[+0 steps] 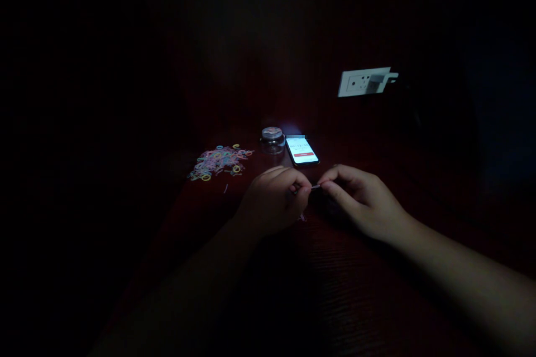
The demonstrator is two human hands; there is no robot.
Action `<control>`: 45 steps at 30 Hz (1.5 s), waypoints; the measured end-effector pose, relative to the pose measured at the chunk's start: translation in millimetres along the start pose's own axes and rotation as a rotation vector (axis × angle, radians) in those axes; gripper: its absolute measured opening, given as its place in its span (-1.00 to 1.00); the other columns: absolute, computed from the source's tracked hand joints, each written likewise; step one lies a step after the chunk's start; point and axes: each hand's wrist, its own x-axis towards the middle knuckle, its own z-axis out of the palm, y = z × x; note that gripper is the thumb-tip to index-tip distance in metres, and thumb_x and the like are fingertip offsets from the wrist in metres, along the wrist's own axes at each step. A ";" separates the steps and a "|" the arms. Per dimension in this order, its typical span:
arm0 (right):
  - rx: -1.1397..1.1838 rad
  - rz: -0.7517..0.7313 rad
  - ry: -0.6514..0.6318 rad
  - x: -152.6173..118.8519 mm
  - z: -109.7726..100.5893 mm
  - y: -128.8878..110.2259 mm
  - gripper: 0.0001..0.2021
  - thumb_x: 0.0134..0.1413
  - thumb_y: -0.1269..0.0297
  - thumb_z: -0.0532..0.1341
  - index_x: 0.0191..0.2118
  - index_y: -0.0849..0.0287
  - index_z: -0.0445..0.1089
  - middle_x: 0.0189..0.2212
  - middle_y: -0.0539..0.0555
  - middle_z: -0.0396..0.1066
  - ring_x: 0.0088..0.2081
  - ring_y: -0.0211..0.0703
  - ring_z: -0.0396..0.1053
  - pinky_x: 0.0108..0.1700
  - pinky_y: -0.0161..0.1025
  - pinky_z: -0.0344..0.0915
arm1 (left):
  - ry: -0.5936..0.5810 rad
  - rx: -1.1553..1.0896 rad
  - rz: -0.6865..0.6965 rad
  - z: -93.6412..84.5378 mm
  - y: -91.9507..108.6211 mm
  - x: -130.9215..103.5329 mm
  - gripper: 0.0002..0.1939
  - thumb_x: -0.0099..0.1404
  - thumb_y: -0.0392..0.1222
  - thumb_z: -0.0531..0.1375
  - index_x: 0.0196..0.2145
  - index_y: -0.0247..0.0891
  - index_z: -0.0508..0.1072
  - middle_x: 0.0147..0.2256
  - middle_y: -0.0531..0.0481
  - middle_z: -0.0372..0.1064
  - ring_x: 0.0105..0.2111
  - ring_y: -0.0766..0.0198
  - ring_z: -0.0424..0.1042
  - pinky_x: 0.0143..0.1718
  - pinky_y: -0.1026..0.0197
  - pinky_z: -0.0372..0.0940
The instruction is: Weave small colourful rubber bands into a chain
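Note:
Both my hands meet over the dark table, fingertips pinched close together. Between them runs a small thin pale piece (315, 186), too small and dim to name. My left hand (272, 195) is closed with thumb and forefinger on its left end. The thumb and forefinger of my right hand (364, 195) pinch its right end. Beneath my left hand, a few thin pinkish pieces (302, 217) lie partly hidden. Off to the left spreads a pile of small coloured elastic hair ties (218, 160), pink, purple, blue and yellow, with one loose thin piece (226, 188) near it.
A lidded clear jar (273, 142) stands behind my hands. Beside it a phone (303, 150) lies with its lit screen showing a timer and a red button. A white wall socket (363, 82) with a plug is at the upper right. Surroundings are very dark.

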 end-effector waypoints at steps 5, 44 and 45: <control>0.013 -0.003 -0.017 -0.7 0.3 0.1 -0.83 0.26 0.22 0.11 -0.27 0.15 0.39 -0.38 0.02 0.43 -0.33 -0.19 0.37 -0.27 -0.27 0.28 | 0.008 -0.006 -0.002 -0.1 -0.3 -0.2 -0.88 0.29 -0.23 0.10 -0.36 -0.25 0.41 -0.43 0.04 0.39 -0.40 0.31 0.34 -0.32 0.20 0.23; -0.061 -0.102 0.025 -0.5 0.4 -6.9 -0.96 0.13 0.37 0.18 -0.34 0.17 0.37 -0.43 0.02 0.36 -0.39 -0.22 0.31 -0.32 -0.27 0.26 | 0.002 0.006 0.013 -0.4 -0.3 0.5 -0.92 0.26 -0.24 0.13 -0.39 -0.24 0.39 -0.47 0.06 0.36 -0.42 0.32 0.34 -0.32 0.21 0.25; -0.061 -0.101 0.030 -0.1 0.4 -7.2 -0.96 0.13 0.37 0.18 -0.34 0.16 0.37 -0.43 0.02 0.36 -0.39 -0.21 0.32 -0.32 -0.26 0.27 | 0.000 0.005 0.013 -0.2 -0.4 0.4 -0.92 0.26 -0.24 0.13 -0.39 -0.24 0.39 -0.47 0.05 0.36 -0.42 0.32 0.34 -0.32 0.21 0.26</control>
